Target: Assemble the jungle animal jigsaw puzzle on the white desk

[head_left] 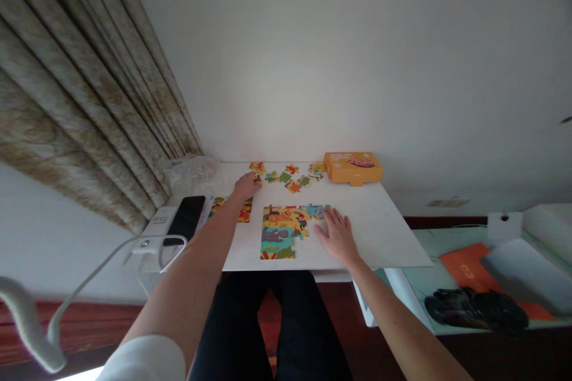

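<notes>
A partly joined jigsaw puzzle (279, 235) lies near the front edge of the white table (379, 232), its lower right part absent. My right hand (337, 237) rests with spread fingers at the puzzle's upper right corner, fingertips by a blue piece. Farther back on the left, my left hand (246, 185) reaches to a small red and yellow piece (257, 179); its fingers are too small to make out clearly. Under my left forearm is a colourful puzzle picture (245, 212), partly covered. Several loose pieces (294, 186) are scattered along the back of the table.
An orange puzzle box (354, 168) stands at the back right. On the left are a black phone (186, 217), clear plastic wrap (192, 171) and a white curved stand (102, 268). A lower shelf at right holds an open white box (536, 262) and a black bag (473, 308).
</notes>
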A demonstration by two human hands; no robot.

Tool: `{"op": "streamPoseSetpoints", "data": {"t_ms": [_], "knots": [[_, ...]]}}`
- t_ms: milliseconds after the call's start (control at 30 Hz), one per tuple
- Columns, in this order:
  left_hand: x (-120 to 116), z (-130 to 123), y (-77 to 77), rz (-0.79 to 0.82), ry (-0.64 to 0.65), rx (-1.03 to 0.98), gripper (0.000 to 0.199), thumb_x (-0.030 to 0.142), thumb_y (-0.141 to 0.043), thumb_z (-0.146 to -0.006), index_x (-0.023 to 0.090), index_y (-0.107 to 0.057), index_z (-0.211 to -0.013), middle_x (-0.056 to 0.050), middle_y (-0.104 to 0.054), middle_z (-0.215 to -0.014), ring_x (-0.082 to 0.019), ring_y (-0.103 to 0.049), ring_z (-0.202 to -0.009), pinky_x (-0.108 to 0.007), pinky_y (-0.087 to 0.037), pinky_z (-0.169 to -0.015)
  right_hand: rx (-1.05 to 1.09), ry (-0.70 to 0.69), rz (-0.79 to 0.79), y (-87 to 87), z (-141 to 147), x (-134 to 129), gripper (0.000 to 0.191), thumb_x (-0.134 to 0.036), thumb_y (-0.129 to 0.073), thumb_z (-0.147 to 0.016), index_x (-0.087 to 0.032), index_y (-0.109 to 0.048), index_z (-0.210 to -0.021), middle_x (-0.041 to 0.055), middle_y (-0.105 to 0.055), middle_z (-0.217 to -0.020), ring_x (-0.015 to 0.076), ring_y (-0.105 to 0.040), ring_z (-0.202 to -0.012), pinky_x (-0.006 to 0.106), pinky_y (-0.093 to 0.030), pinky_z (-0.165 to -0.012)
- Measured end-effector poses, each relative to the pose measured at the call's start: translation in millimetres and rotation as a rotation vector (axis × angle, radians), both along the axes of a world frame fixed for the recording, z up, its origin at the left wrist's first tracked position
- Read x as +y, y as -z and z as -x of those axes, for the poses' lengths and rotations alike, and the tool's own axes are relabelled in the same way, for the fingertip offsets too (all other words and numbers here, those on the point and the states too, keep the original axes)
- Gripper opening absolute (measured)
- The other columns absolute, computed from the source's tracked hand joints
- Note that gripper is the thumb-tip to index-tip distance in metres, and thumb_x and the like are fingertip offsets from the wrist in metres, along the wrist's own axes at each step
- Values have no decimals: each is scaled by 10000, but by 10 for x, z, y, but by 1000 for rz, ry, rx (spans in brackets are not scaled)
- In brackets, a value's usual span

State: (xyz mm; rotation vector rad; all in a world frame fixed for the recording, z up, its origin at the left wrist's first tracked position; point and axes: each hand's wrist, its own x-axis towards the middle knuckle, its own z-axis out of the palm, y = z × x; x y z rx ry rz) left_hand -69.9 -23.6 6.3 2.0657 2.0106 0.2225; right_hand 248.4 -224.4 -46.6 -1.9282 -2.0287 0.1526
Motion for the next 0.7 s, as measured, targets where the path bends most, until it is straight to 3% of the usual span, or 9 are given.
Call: {"op": "streamPoseSetpoints", "data": {"t_ms": [267, 500, 700], "knots": [[159, 78, 0, 69, -111, -21, 681, 326, -794, -795, 243, -499, -1403, -167, -653, -1356, -355, -600, -1281, -446, -468, -1007, 30, -4, -59, 69, -29, 10, 552, -502, -444, -1021, -195, -517, -1474, 179, -474, -1576, 330, -382, -1488, 616, -211, -1217], [203, 243, 12, -99, -283, -170, 616, 398, -772, -843, 162, -485, -1335, -197, -650, -1271, -292, -656, -1141, -365, -500, -918, 39, -6, -74, 74, -32, 2, 540, -494, -463, -1017, -169, -537, -1442, 194, -485, -1560, 330, -390, -1479, 609, -238, -1211], [101, 221, 29, -93, -186, -32, 494, 467, -615, -943, 164, -573, -1330, -195, -634, -1322, -336, -597, -1240, -416, -468, -995, 52, 0, -80, 81, -27, 3, 526, -486, -479, -1009, -190, -539, -1440, 185, -499, -1545, 329, -394, -1472, 614, -227, -1211]]}}
